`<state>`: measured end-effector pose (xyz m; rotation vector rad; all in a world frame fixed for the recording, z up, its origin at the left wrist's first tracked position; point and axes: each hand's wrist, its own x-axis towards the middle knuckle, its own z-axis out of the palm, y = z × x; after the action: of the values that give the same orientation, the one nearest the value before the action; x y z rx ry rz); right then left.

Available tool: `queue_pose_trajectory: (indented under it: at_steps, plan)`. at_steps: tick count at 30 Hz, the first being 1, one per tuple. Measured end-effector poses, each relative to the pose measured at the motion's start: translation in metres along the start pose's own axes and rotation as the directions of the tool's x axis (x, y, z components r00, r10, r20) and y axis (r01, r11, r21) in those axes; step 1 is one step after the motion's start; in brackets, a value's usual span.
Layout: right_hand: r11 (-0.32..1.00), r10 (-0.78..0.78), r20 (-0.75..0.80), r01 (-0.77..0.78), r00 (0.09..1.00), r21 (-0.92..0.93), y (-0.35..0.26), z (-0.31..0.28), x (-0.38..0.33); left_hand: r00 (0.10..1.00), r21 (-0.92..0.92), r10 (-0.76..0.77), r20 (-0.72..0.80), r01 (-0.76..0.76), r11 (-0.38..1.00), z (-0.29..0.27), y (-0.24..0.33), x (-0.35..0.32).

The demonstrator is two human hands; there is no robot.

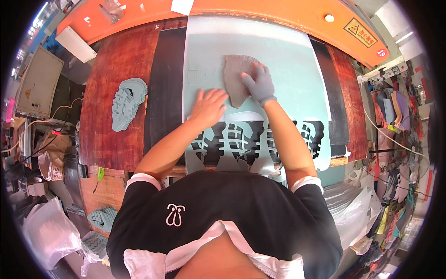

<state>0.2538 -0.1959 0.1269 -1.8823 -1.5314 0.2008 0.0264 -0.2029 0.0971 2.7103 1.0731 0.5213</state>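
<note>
A pale blue-green sheet (pixel 290 74) covers the middle of the work table. On it lies a grey-brown shaped piece (pixel 236 76), curved at the top and narrowing toward me; I cannot tell its material. My right hand (pixel 260 84), in a grey glove, grips its right side, with the thumb on its upper face. Bare and flat, my left hand (pixel 209 108) rests on the sheet just left of the piece's lower end, its fingers stretched out. Nearer to me, the sheet's cut part (pixel 234 139) has several strappy openings showing the black surface below.
A stack of cut blue-green pieces (pixel 127 104) sits on the left of the reddish-brown board (pixel 104 139). An orange machine beam (pixel 260 10) spans the far edge. Clear plastic-wrapped sheets (pixel 350 209) lie at the lower right; coloured scraps (pixel 395 107) hang on the right.
</note>
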Motion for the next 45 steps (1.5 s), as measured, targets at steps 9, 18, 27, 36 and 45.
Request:
queue_pose_trajectory:
  at_steps: [9, 18, 27, 36, 45]
  plan:
    - [0.741, 0.593, 0.254, -0.393, 0.764, -0.544, -0.091, 0.016, 0.068, 0.995, -0.173, 0.021, -0.099, -0.038, 0.984, 0.006, 0.001, -0.003]
    - [0.808, 0.545, 0.370, -0.352, 0.753, -0.473, -0.092, 0.012, 0.077, 0.990, -0.211, 0.034, -0.136, -0.062, 0.976, 0.006, -0.001, -0.007]
    - [0.805, 0.541, 0.366, -0.340, 0.757, -0.487, -0.099, 0.008, 0.074, 0.994, -0.195, 0.025, -0.110, -0.046, 0.980, 0.003, -0.002, -0.003]
    - [0.965, 0.084, 0.132, -0.047, 0.988, -0.258, -0.003, -0.001, 0.027, 0.981, -0.216, 0.065, -0.181, -0.104, 0.971, -0.003, -0.007, -0.019]
    - [0.968, 0.074, -0.257, -0.131, 0.964, -0.214, 0.088, -0.140, -0.218, 0.931, -0.274, -0.309, -0.197, 0.250, 0.929, -0.054, -0.008, -0.174]
